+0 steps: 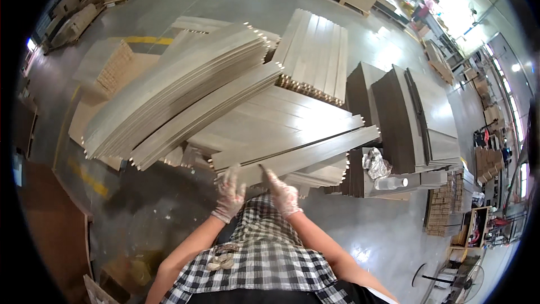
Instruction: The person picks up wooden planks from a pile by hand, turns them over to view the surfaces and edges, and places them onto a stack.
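Note:
Both my hands wear thin white gloves with a reddish pattern. My left hand (229, 194) is at the near left end of a long grey-beige board (306, 155), fingers stretched out along its edge. My right hand (283, 192) is beside it, closed, with a small dark thin thing (262, 169) at its fingertips; its kind is too small to tell. A second board (287, 139) lies just behind the front one, a dark gap between them. Beneath are more flat boards (270, 114) of the same colour.
Stacks of long boards stand left (185, 76) and behind (312, 50). On the right are taller panel stacks (399, 118), crumpled clear plastic (376, 164) and a clear bottle (391, 183). A fan (450, 281) stands at lower right, a brown panel (48, 219) at left.

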`<action>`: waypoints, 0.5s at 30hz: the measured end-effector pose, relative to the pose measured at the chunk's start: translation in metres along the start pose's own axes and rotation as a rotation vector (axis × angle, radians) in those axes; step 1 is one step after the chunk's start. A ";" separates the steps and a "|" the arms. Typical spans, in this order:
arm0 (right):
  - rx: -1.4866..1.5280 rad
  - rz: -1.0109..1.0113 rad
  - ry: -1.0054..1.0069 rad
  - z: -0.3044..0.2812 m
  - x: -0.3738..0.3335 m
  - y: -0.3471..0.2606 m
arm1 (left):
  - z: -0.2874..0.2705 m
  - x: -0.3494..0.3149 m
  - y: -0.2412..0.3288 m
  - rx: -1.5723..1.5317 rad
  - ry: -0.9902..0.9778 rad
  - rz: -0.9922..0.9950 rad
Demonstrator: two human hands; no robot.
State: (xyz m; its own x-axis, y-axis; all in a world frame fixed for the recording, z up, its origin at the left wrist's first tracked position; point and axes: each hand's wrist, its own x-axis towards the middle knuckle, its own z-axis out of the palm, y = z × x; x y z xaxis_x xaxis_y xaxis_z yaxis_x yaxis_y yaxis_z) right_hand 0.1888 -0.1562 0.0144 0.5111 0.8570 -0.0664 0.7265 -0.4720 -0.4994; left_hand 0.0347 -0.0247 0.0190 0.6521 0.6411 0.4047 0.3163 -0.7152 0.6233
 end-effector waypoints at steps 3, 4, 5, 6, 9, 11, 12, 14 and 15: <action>0.047 0.136 0.218 -0.051 0.018 0.071 | 0.032 0.031 0.025 -0.031 -0.229 0.094; 0.045 0.154 0.271 -0.069 0.023 0.101 | 0.042 0.040 0.033 -0.006 -0.297 0.101; 0.049 0.163 0.322 -0.086 0.030 0.130 | 0.051 0.046 0.034 0.027 -0.315 0.144; 0.000 0.160 0.400 -0.097 0.033 0.179 | 0.062 0.056 0.044 0.062 -0.358 0.171; 0.168 0.351 0.404 -0.141 0.050 0.260 | 0.074 0.072 0.054 0.205 -0.464 0.186; 0.133 0.653 0.324 -0.175 0.063 0.315 | 0.081 0.082 0.061 0.253 -0.559 0.140; -0.059 0.650 0.340 -0.190 0.069 0.336 | 0.082 0.087 0.065 0.239 -0.588 0.110; -0.280 0.727 0.361 -0.218 0.091 0.365 | 0.084 0.089 0.061 0.248 -0.626 0.077; -0.315 0.805 0.366 -0.226 0.097 0.379 | 0.086 0.093 0.063 0.239 -0.656 0.045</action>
State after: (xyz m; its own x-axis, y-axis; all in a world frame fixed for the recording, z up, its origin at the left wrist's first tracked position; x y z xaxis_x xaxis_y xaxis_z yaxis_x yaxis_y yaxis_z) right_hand 0.6175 -0.2989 0.0140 0.9878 0.1553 0.0123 0.1552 -0.9746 -0.1615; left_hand 0.1749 -0.0336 0.0382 0.9257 0.3627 -0.1078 0.3730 -0.8268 0.4210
